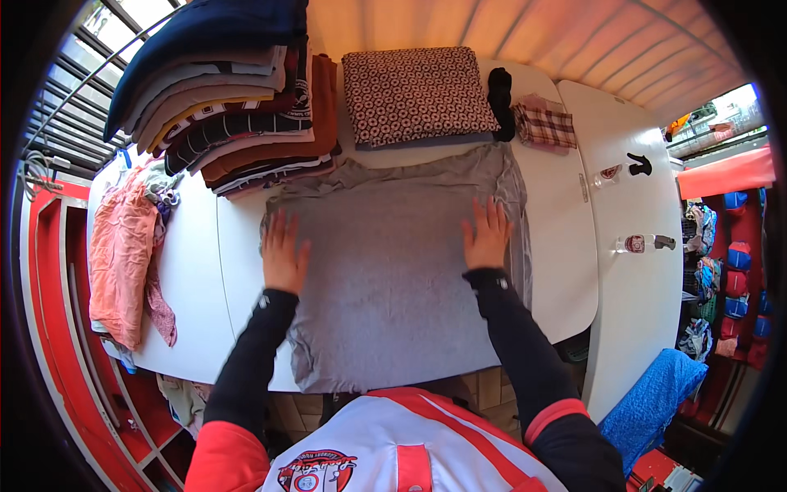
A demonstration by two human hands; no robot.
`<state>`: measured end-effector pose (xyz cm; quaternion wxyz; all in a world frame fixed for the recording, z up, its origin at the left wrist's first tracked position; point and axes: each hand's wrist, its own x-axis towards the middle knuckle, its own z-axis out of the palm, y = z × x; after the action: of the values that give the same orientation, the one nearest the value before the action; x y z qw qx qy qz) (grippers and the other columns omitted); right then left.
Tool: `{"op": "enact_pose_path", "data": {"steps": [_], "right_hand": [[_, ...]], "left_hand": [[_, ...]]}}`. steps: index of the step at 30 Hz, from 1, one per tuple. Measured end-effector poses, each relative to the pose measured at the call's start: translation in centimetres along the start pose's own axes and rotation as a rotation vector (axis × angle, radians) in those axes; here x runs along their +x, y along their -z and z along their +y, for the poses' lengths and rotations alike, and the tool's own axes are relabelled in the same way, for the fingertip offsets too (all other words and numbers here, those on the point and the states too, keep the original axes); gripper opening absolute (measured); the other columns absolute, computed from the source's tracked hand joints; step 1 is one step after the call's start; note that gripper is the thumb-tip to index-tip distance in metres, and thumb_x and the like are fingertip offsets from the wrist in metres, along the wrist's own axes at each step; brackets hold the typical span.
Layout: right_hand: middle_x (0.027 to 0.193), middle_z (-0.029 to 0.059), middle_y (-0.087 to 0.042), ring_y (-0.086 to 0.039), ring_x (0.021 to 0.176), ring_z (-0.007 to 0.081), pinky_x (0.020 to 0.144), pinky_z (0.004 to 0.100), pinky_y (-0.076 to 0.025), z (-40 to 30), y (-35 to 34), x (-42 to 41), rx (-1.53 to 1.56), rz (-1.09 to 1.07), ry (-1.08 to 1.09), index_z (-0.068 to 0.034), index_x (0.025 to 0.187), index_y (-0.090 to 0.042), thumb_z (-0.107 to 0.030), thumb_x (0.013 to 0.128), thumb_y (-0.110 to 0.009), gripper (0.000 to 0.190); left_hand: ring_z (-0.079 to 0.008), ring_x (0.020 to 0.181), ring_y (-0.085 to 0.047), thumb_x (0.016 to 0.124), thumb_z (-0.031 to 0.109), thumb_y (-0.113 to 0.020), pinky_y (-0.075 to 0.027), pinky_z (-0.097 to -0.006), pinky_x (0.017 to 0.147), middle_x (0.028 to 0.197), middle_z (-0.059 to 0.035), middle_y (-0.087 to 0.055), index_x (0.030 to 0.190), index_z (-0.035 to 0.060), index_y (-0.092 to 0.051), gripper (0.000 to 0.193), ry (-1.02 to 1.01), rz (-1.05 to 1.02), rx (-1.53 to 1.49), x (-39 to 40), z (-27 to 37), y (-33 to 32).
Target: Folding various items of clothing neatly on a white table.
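Note:
A grey knit garment (393, 264), probably a T-shirt, lies spread over the white table (559, 264) in front of me. Its bottom edge reaches the table's near edge, and its far edge is rumpled. My left hand (283, 255) rests flat on the garment's left side with the fingers apart. On the upper right part of the cloth lies my right hand (486, 237), palm down, fingers also spread. Neither hand grips anything.
A tall stack of folded clothes (246, 117) stands at the back left, beside a folded patterned cloth (418, 95). Black socks (501, 101) and a folded plaid cloth (547, 126) lie to its right. Crumpled pink clothes (123, 258) cover the left end. Two spray bottles (639, 243) lie at right.

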<state>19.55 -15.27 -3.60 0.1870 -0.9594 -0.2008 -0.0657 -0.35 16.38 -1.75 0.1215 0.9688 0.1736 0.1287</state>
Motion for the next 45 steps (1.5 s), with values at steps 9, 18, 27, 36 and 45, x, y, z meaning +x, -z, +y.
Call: {"op": "enact_pose_path", "data": {"steps": [9, 18, 27, 36, 45], "right_hand": [[0.14, 0.0094, -0.033, -0.025, 0.132, 0.0307, 0.107, 0.0511, -0.014, 1.7, 5.2, -13.9, -0.144, -0.169, -0.06, -0.016, 0.133, -0.039, -0.028, 0.087, -0.05, 0.049], [0.14, 0.0091, -0.034, -0.026, 0.131, 0.0301, 0.107, 0.0523, -0.014, 4.2, 5.1, -14.5, -0.061, -0.116, 0.038, -0.016, 0.133, -0.04, -0.025, 0.085, -0.053, 0.05], [0.138, 0.0102, -0.036, -0.028, 0.13, 0.0303, 0.107, 0.0493, -0.016, 6.7, 7.7, -18.5, 0.026, -0.102, 0.087, -0.015, 0.131, -0.042, -0.022, 0.083, -0.055, 0.05], [0.137, 0.009, -0.037, -0.029, 0.13, 0.0271, 0.107, 0.047, -0.017, 11.3, 9.5, -22.8, 0.048, -0.014, -0.094, -0.013, 0.132, -0.039, -0.023, 0.082, -0.056, 0.054], [0.1, 0.0076, -0.054, -0.049, 0.095, 0.0275, 0.085, 0.0412, -0.037, 12.1, 10.8, -22.2, 0.212, 0.094, -0.273, -0.011, 0.103, -0.056, -0.014, 0.074, -0.062, 0.029]], "left_hand": [[-0.0338, 0.098, -0.044, 0.072, 0.025, -0.069, -0.035, -0.0401, 0.087, 0.104, -0.0185, -0.046, 0.111, 0.0005, -0.047, 0.051, 0.604, -0.037, -0.21, -17.2, 2.1, 4.4], [-0.0109, 0.069, -0.051, 0.071, 0.009, -0.061, -0.04, -0.027, 0.062, 0.072, -0.0012, -0.056, 0.073, 0.0034, -0.053, 0.01, 1.023, -0.017, -1.539, -16.3, -3.1, 5.4], [-0.0261, 0.092, -0.052, 0.071, 0.012, -0.065, -0.039, -0.0377, 0.082, 0.095, -0.0099, -0.055, 0.097, 0.005, -0.052, 0.029, 0.285, 0.137, 0.156, -17.0, -0.6, 5.7], [-0.0372, 0.124, -0.032, 0.084, 0.018, -0.052, -0.025, -0.0431, 0.103, 0.137, -0.0223, -0.032, 0.131, -0.0009, -0.035, 0.053, 0.332, 0.102, 0.181, -25.4, 5.8, 2.2], [-0.0317, 0.071, -0.051, 0.082, 0.021, -0.06, -0.041, -0.0382, 0.068, 0.078, -0.0165, -0.053, 0.091, -0.0013, -0.048, 0.026, 0.718, 0.027, -0.074, -27.9, -0.6, 1.2]]}}
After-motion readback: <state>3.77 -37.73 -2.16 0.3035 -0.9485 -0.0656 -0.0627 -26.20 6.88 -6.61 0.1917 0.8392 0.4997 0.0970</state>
